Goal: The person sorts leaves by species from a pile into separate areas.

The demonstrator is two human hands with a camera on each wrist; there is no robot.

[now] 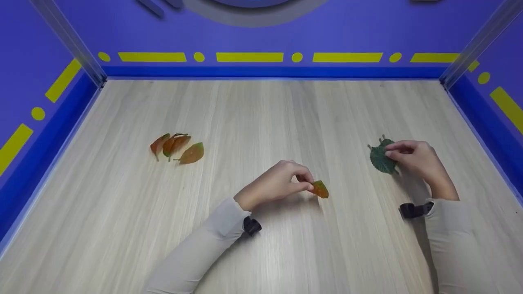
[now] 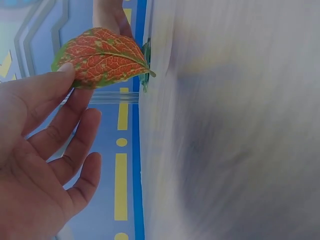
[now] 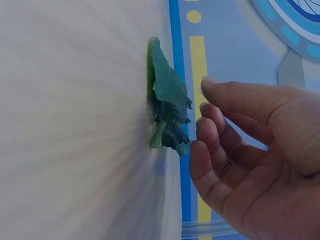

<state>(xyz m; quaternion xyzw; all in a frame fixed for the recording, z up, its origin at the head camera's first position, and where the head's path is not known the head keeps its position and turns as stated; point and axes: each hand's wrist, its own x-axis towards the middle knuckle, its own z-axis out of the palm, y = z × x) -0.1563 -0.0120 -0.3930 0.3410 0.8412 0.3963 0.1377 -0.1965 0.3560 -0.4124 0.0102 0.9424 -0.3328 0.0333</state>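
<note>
Between thumb and fingers my left hand (image 1: 282,181) pinches a red leaf with green edges (image 2: 102,59), raised over the table; its stem points away from the hand in the left wrist view. On the right, a small pile of green leaves with toothed edges (image 1: 382,157) lies on the table. My right hand (image 1: 416,159) is just above that pile. In the right wrist view a gap shows between its loosely bent fingers (image 3: 202,160) and the green leaves (image 3: 169,90), and nothing is held there.
Several reddish-brown leaves (image 1: 175,145) lie grouped at the left of the wooden table (image 1: 253,118). Blue panels with yellow marks (image 1: 249,57) wall the back and both sides. A black wrist strap (image 1: 414,210) sits at the right sleeve.
</note>
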